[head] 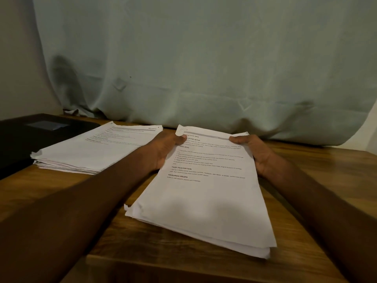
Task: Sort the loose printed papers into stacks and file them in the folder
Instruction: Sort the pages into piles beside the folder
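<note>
Two stacks of printed papers lie on the wooden table (pixel 183 268). The near stack (pixel 206 201) fills the lower centre of the frame, its top sheet showing headings such as "TASK GOAL" and "TASK DESCRIPTION". The left hand (pixel 163 152) holds this stack at its far left edge, thumb on the top sheet and fingers hidden under the paper. The right hand (pixel 259 154) holds the far right edge the same way, thumb lying along the top corner. So each grip is closed on the near stack, one per side. The far end of the stack looks lifted; its near end is close above the table or on it, I cannot tell which.

The second stack (pixel 95 150) sits at centre left, untouched, its edges ragged. One dark folder (pixel 18 139) lies flat at the left edge, just beside that stack. A pale green curtain (pixel 204 58) hangs behind.
</note>
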{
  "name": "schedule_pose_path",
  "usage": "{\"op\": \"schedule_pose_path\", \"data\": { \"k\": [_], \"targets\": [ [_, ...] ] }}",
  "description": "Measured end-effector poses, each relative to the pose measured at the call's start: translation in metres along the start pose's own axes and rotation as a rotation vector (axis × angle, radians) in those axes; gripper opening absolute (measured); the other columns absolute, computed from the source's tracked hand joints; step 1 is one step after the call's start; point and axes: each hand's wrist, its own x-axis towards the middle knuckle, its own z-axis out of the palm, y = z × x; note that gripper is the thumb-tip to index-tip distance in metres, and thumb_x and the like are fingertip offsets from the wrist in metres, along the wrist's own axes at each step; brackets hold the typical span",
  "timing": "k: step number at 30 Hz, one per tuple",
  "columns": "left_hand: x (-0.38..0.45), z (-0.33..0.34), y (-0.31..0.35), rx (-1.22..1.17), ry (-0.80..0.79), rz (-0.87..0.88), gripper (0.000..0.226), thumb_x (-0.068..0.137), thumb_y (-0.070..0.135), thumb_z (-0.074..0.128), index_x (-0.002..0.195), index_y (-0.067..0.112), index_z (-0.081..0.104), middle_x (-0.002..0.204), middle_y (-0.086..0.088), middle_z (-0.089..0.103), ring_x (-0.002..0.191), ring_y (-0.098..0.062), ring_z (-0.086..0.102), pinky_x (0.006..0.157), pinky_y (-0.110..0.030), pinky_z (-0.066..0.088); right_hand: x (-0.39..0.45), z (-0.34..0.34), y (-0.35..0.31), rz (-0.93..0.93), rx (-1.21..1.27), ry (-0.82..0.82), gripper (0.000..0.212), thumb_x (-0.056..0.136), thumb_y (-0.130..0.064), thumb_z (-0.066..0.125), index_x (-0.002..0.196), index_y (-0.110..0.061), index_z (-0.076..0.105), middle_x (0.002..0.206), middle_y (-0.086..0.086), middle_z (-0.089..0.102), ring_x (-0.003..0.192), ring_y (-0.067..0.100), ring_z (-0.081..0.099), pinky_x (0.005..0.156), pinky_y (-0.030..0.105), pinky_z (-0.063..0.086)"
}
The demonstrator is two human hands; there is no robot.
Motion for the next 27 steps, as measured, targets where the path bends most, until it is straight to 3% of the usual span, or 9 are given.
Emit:
{"op": "schedule_pose_path", "data": {
  "k": [4, 8, 12, 14, 16, 19, 22, 27],
  "targets": [
    [0.0019, -0.0003, -0.0004, 0.056, 0.015, 0.014, 0.021, 0.101, 0.021, 0.064, 0.113, 0.006, 0.072, 0.097, -0.008, 0.079, 0.095, -0.029, 0.073, 0.075, -0.037, 0.057, -0.0014, -0.0004, -0.0006, -0.001, -0.020, 0.027, 0.019, 0.099, -0.011, 0.055, 0.110, -0.001, 0.066, 0.082, 0.016, 0.077, 0.061, 0.028, 0.075, 0.050, 0.035, 0.061],
    [0.0010, -0.0004, -0.0006, 0.078, -0.047, 0.026, 0.014, 0.098, 0.019, 0.068, 0.105, 0.008, 0.074, 0.094, -0.007, 0.080, 0.086, -0.025, 0.075, 0.074, -0.035, 0.056, -0.0025, 0.0026, 0.0012, 0.018, -0.014, 0.000, 0.025, 0.099, -0.012, 0.052, 0.117, -0.001, 0.065, 0.089, 0.017, 0.077, 0.066, 0.030, 0.075, 0.054, 0.037, 0.062],
    [0.0016, 0.0011, -0.0001, 0.093, -0.016, 0.069, 0.007, 0.098, 0.017, 0.068, 0.096, 0.012, 0.073, 0.079, 0.002, 0.078, 0.068, -0.014, 0.074, 0.059, -0.026, 0.052, -0.0013, 0.0017, -0.0002, -0.020, -0.006, -0.019, 0.038, 0.097, -0.010, 0.056, 0.132, 0.001, 0.063, 0.117, 0.020, 0.073, 0.078, 0.031, 0.075, 0.066, 0.041, 0.064],
    [0.0009, 0.0020, 0.0000, 0.086, 0.005, 0.084, 0.006, 0.097, 0.016, 0.070, 0.097, 0.012, 0.073, 0.084, 0.001, 0.079, 0.073, -0.015, 0.074, 0.061, -0.027, 0.052, -0.0009, 0.0010, 0.0005, -0.001, -0.022, -0.011, 0.038, 0.097, -0.008, 0.057, 0.133, 0.001, 0.063, 0.122, 0.021, 0.071, 0.079, 0.032, 0.076, 0.068, 0.043, 0.064],
    [0.0005, 0.0020, 0.0000, 0.064, 0.009, 0.081, 0.007, 0.095, 0.016, 0.072, 0.099, 0.010, 0.074, 0.095, -0.005, 0.079, 0.081, -0.021, 0.073, 0.068, -0.029, 0.053, -0.0012, 0.0018, 0.0027, 0.026, -0.032, -0.002, 0.035, 0.098, -0.007, 0.055, 0.131, 0.001, 0.063, 0.119, 0.020, 0.072, 0.079, 0.033, 0.076, 0.068, 0.046, 0.063],
    [-0.0022, 0.0008, 0.0010, 0.010, -0.008, 0.026, 0.011, 0.094, 0.017, 0.073, 0.099, 0.008, 0.073, 0.096, -0.011, 0.079, 0.084, -0.029, 0.074, 0.077, -0.037, 0.057, -0.0008, 0.0025, 0.0041, 0.017, -0.021, 0.003, 0.031, 0.099, -0.006, 0.055, 0.127, 0.001, 0.064, 0.108, 0.018, 0.076, 0.076, 0.032, 0.077, 0.065, 0.045, 0.064],
    [-0.0023, -0.0024, 0.0021, -0.040, -0.050, -0.008, 0.018, 0.099, 0.017, 0.066, 0.113, 0.007, 0.071, 0.108, -0.015, 0.078, 0.094, -0.033, 0.074, 0.084, -0.044, 0.058, -0.0007, 0.0019, 0.0028, -0.017, -0.008, 0.014, 0.026, 0.099, -0.004, 0.057, 0.123, -0.001, 0.064, 0.099, 0.018, 0.077, 0.072, 0.031, 0.077, 0.058, 0.043, 0.064],
    [-0.0063, -0.0074, 0.0084, -0.164, -0.115, -0.084, 0.020, 0.096, 0.012, 0.067, 0.114, 0.003, 0.071, 0.108, -0.018, 0.077, 0.084, -0.033, 0.077, 0.073, -0.046, 0.064, 0.0038, -0.0013, 0.0025, -0.015, -0.050, 0.032, 0.022, 0.097, -0.001, 0.061, 0.118, -0.003, 0.067, 0.099, 0.016, 0.077, 0.075, 0.030, 0.077, 0.060, 0.041, 0.064]
  ]
}}
